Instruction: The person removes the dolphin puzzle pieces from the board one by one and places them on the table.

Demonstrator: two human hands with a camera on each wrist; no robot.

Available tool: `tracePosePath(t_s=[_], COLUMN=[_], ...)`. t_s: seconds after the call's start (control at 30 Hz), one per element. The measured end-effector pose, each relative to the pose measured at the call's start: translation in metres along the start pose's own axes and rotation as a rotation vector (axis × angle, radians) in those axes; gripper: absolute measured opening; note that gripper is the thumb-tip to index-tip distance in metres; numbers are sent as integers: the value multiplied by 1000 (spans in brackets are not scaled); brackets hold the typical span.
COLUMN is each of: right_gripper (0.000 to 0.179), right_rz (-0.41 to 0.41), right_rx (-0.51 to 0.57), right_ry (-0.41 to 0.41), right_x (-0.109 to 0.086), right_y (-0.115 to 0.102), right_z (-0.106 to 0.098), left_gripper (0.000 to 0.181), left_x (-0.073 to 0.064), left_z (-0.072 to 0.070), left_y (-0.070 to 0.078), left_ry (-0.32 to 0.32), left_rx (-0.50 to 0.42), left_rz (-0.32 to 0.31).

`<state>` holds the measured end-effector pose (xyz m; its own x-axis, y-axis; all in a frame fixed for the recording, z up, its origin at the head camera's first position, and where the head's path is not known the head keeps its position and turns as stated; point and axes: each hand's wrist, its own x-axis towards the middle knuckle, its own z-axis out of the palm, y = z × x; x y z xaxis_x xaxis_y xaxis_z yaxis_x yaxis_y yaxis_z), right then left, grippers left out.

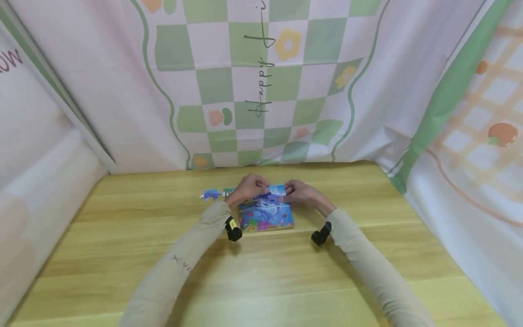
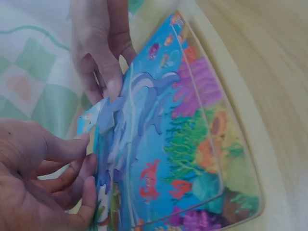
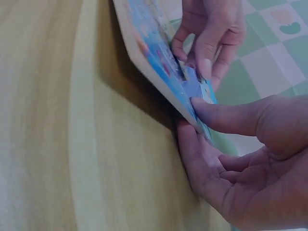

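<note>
A jigsaw board [image 1: 265, 215] with a sea scene of dolphins, coral and a crab lies on the table, its far edge toward the curtain. My left hand [image 1: 248, 187] is over its far left part, thumb and fingertips pinching what looks like a puzzle piece, mostly hidden by the fingers. My right hand [image 1: 303, 193] grips the board's far right corner, thumb on top and fingers underneath, as the right wrist view shows. A purple-blue piece [image 2: 109, 115] sits by the right thumb. In the right wrist view the board [image 3: 159, 67] looks tilted, with a shadow below its edge.
A loose blue-purple puzzle piece [image 1: 211, 195] lies left of the board, with another small piece [image 1: 227, 192] beside the left wrist. The wooden table [image 1: 269, 277] is bordered by a checked curtain [image 1: 249, 91] at the back and cloth at both sides.
</note>
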<state>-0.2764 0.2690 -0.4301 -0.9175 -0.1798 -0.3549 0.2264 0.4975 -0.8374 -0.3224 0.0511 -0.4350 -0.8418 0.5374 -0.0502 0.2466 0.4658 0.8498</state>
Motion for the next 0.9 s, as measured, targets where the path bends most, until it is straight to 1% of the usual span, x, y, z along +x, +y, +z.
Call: tracePosePath(t_s=[0.07,0.17,0.2,0.37,0.43,0.47,0.63,0.7,0.9], right_gripper=[48,50,50,53,53,53,54,55,59], right_rz=[5,6,6,3,4,4,3,0,-4], right_rx=[2,32,37,46,53,61,81,81,46], right_ry=[-8,-25,-26,-18,-8,-7,-5,-11,-4], right_x=[0,-1,-2,-2,-1,-1,2,2,-3], right_y=[0,-1,-1,-2,-2,-3,-5,-5,1], right_z=[-2,-2,-2,-1,-1,0,4,4,-3], left_gripper=[23,23,23,28,29,29,31,32,33], left_x=[0,0,0,-1,-3,-5,-16,-21,-36], left_z=[-1,-5,-6,-21,-27,-30,-44,-50,-68], left_y=[1,-1,-2,-13,-16,-18,-21,-23,-30], left_ry=[0,-19,-32,-104,-118,-118,-97,-76,-35], left_rx=[-6,-40,-65,-172,-221,-243,-385,-409,-447], left_rz=[-18,-14,-4,86,99,95,11,-13,-28])
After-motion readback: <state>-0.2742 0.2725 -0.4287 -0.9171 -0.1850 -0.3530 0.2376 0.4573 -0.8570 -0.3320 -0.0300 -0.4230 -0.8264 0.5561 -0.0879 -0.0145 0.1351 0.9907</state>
